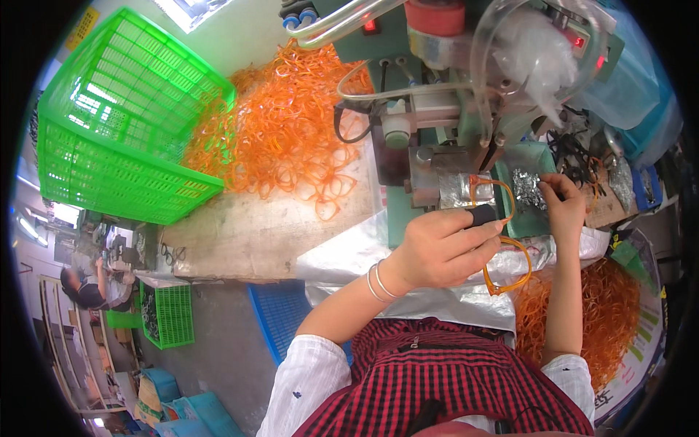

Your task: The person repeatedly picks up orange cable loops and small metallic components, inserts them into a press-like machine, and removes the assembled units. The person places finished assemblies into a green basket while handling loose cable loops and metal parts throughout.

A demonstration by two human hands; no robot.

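My left hand [445,246], with a black cover on one finger, holds an orange plastic eyeglass frame [513,276] by its middle, in front of the bench machine [426,169]. One rim of the frame lies over the foil-wrapped part of the machine, the other hangs nearer to me. To the right, my right hand [562,202] has its thumb and fingertips together at a heap of small silvery metal parts [527,188] in a green tray [538,155]. Whether a part is between those fingertips cannot be told.
A large heap of orange frames [284,125] spills from a tipped green plastic crate [131,125] on the bench. More orange frames [584,322] lie in a container at lower right. A blue parts bin [647,188] stands at right. Another person [90,289] sits far left.
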